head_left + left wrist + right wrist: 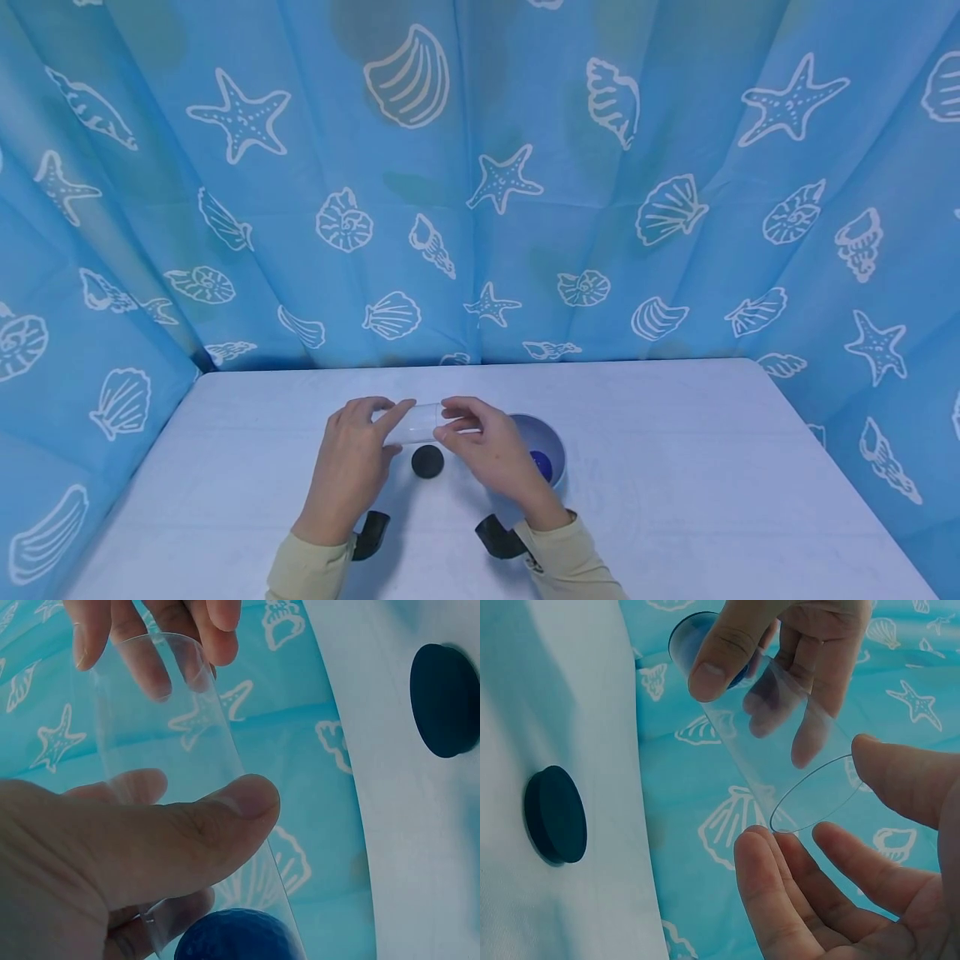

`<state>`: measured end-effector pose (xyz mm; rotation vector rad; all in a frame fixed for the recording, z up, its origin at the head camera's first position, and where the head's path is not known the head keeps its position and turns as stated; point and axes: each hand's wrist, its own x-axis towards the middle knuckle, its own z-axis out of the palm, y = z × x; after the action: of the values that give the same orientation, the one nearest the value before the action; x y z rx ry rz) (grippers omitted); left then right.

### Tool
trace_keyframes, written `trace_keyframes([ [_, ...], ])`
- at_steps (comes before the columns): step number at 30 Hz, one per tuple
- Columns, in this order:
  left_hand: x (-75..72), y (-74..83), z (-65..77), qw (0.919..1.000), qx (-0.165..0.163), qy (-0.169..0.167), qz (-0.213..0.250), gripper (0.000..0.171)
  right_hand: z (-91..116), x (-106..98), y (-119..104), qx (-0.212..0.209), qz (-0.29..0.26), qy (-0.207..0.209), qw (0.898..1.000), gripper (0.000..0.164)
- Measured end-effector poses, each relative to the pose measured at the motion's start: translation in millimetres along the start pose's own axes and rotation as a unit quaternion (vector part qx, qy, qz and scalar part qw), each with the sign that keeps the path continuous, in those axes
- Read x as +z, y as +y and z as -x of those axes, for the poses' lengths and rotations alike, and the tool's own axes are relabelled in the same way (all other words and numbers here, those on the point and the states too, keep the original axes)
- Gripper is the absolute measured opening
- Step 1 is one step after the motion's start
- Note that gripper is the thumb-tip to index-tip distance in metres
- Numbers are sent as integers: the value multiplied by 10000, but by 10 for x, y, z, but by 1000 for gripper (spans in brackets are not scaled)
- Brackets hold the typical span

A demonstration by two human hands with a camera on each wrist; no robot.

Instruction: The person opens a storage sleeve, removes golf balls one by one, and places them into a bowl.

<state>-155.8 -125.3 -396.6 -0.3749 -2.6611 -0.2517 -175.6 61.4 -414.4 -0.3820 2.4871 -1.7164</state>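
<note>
Above the table a clear cylindrical container [417,423] lies nearly sideways between both hands. My left hand [352,458] grips its left part, thumb across the near side and fingers around the far side. Inside that end sits a blue dimpled ball [238,936], partly out of the picture in the left wrist view. At the other end, my right hand [491,446] holds the open rim between thumb and fingertips, seen closest in the right wrist view. Below the container, a round black lid [427,462] lies on the table.
A grey-violet bowl [553,433] stands behind the right hand, partly hidden by it, with a blue ball [542,465] inside. All of this is on a white-covered table [675,467]. A blue curtain [525,242] with shell prints hangs beyond the far edge.
</note>
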Motion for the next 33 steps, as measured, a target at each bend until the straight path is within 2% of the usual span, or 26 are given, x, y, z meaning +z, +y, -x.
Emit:
trace_keyframes([
  [17,-28,12,-7,9998,-89,-101,-174,66,1,27,9,25,-152,-83,9998,45],
  [27,-58,21,-14,9997,-14,-75,-231,67,1,25,0,143,-278,-165,9994,46],
  [33,-71,11,-16,9996,119,75,-258,69,0,29,2,265,-380,-173,9988,44],
])
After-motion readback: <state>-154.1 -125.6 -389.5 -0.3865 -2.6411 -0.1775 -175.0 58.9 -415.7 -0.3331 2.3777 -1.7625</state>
